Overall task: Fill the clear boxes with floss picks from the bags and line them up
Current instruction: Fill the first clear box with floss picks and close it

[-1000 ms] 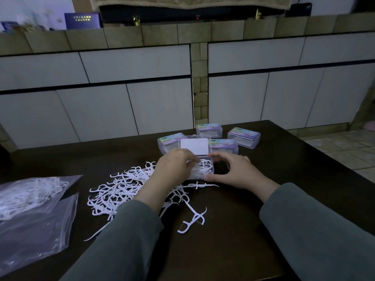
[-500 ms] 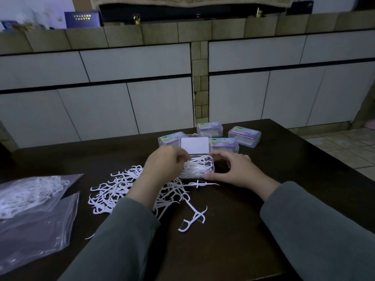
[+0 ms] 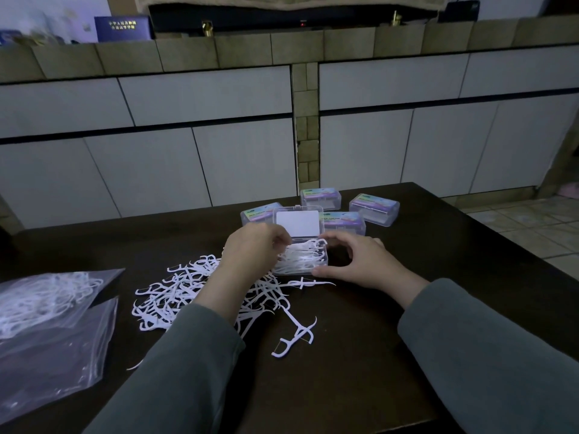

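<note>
Nearest us, loose white plastic floss picks (image 3: 200,289) litter the dark table (image 3: 360,371); left hand (image 3: 250,255) pinches picks into the open clear plastic box (image 3: 302,261), right hand (image 3: 360,261) cupping its side, four closed boxes (image 3: 374,208) behind; plenty left

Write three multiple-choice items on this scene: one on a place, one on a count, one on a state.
1. Where do the loose floss picks lie?
A. left of the open box
B. behind it
C. on the floor

2. How many closed boxes stand behind it?
A. two
B. four
C. six

3. The open box's lid is
A. shut
B. raised
C. removed

Answers: 1 A, the pile spreads on the table to its left; 2 B, four labelled boxes show; 3 B, it stands up behind the picks.
</note>
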Tool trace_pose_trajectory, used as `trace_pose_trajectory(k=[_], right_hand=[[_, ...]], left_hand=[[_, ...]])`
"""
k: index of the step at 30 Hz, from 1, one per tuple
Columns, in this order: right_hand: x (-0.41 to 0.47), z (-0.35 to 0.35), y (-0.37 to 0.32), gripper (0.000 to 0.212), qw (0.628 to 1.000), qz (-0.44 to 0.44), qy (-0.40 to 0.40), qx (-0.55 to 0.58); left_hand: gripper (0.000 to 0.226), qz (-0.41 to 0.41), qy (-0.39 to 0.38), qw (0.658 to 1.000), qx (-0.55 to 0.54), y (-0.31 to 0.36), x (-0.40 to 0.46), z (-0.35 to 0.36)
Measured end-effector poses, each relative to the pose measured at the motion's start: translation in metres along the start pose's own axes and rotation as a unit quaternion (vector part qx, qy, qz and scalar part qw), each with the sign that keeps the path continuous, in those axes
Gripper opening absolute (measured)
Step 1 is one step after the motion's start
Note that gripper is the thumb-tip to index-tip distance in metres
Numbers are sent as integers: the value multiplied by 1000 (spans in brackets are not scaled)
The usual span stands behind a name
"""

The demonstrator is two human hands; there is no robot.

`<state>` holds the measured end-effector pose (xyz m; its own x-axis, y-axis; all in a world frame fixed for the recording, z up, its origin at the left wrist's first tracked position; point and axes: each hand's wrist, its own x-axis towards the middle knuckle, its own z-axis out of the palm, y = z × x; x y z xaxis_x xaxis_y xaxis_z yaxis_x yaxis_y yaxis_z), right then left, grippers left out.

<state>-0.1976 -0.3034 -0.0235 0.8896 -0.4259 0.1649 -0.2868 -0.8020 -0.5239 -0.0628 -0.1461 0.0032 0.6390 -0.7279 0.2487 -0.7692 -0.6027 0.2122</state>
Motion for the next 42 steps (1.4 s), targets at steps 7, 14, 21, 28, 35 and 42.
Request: trace_pose_trajectory(k=[7, 14, 21, 28, 35, 42], right_hand=[[0, 1, 0, 73, 1000, 3, -6, 0], [-1, -1, -2, 69, 1000, 1, -12, 5], [-1, -1, -1, 71, 1000, 3, -9, 5], [0, 0, 0, 72, 1000, 4, -6, 3], [0, 0, 1, 72, 1000, -3, -5, 11], [0, 1, 2, 70, 1000, -11, -5, 13]], left_hand=[[24, 17, -9, 999, 38, 6, 5, 4], [27, 137, 9, 990, -24, 15, -1, 12], [24, 100, -9, 995, -18, 4, 1, 14], [26, 67, 14, 998, -11, -9, -1, 4], [35, 98, 26, 994, -31, 10, -4, 4], [40, 115, -43, 992, -42, 23, -4, 11]])
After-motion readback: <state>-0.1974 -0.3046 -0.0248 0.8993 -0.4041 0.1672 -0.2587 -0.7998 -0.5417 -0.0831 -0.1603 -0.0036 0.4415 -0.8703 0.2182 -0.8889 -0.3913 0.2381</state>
